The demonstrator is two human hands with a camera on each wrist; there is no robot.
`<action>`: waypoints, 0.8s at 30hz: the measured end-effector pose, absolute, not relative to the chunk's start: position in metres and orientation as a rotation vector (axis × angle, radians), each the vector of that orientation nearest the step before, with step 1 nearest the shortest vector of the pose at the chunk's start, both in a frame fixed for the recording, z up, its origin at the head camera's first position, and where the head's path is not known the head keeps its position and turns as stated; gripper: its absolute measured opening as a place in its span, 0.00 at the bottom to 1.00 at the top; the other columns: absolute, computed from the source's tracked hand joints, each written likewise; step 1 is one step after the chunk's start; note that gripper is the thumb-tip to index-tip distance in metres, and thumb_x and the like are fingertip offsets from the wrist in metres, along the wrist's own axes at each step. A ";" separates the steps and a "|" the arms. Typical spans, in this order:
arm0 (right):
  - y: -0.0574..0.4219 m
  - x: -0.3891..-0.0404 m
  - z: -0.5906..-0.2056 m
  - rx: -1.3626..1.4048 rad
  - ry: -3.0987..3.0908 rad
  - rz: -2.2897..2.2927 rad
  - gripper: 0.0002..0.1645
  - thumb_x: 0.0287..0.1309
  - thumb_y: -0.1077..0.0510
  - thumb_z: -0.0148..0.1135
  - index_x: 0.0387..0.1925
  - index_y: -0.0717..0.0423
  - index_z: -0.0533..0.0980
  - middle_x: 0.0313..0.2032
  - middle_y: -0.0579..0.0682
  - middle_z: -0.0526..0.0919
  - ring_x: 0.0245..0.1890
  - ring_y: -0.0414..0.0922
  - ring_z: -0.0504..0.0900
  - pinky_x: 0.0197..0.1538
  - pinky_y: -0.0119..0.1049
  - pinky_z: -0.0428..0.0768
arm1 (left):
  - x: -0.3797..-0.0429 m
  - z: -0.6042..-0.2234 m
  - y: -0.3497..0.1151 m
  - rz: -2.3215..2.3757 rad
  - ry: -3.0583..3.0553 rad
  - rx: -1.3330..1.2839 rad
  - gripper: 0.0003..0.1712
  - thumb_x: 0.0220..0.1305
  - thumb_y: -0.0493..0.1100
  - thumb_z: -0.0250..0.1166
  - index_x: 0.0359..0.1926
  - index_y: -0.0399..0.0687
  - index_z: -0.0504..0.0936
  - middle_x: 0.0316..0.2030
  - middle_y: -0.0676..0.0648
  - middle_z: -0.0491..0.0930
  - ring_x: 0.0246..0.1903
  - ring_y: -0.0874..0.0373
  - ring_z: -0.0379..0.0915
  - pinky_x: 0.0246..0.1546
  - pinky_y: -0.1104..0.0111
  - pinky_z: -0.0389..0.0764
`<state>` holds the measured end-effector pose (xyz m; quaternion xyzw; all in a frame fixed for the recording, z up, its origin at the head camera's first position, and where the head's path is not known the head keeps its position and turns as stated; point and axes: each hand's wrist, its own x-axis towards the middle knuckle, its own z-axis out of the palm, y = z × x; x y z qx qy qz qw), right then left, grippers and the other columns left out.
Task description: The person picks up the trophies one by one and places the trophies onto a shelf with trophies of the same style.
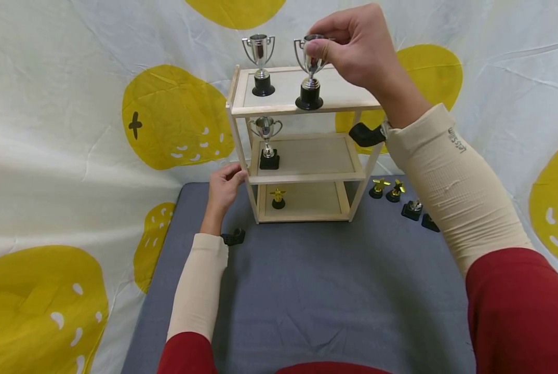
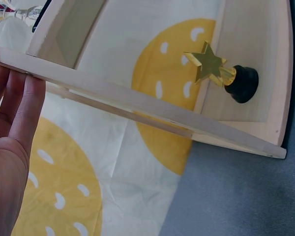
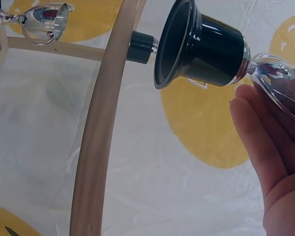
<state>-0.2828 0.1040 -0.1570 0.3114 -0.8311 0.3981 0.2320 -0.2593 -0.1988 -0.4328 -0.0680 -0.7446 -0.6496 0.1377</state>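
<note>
My right hand (image 1: 360,49) pinches a silver trophy cup (image 1: 310,97) near its rim and handle. In the right wrist view its round black base (image 3: 216,49) is lifted clear of the shelf's edge. A matching silver trophy (image 1: 262,83) stands upright at the left of the top tier of a three-tier wooden shelf (image 1: 302,179). My left hand (image 1: 223,192) holds the shelf's left post at middle-tier height, its fingers (image 2: 27,105) against the wood. A square-based silver trophy (image 1: 268,158) stands on the middle tier, and a gold star trophy (image 1: 278,200) on the bottom one.
Right of the shelf, two gold star trophies (image 1: 376,189) (image 1: 395,192) and two black-based trophies (image 1: 412,209) (image 1: 429,223) stand on the grey cloth (image 1: 316,291); my right forearm partly covers the last. A white and yellow patterned curtain (image 1: 87,145) hangs close behind.
</note>
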 end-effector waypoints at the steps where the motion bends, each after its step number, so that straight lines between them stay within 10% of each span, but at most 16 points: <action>1: 0.104 -0.284 -0.157 0.854 -2.286 1.097 0.15 0.70 0.55 0.67 0.50 0.61 0.87 0.35 0.33 0.88 0.37 0.27 0.85 0.53 0.23 0.84 | -0.259 -0.432 -0.199 -1.879 -2.155 -0.197 0.19 0.71 0.37 0.67 0.57 0.29 0.84 0.51 0.35 0.82 0.42 0.69 0.81 0.47 0.78 0.86; 24: 0.104 -0.300 -0.157 0.802 -2.341 1.089 0.17 0.71 0.52 0.65 0.52 0.60 0.87 0.36 0.33 0.86 0.38 0.31 0.84 0.52 0.23 0.83 | -0.261 -0.431 -0.197 -1.893 -2.170 -0.170 0.18 0.71 0.33 0.66 0.58 0.27 0.83 0.55 0.31 0.83 0.41 0.71 0.81 0.47 0.79 0.85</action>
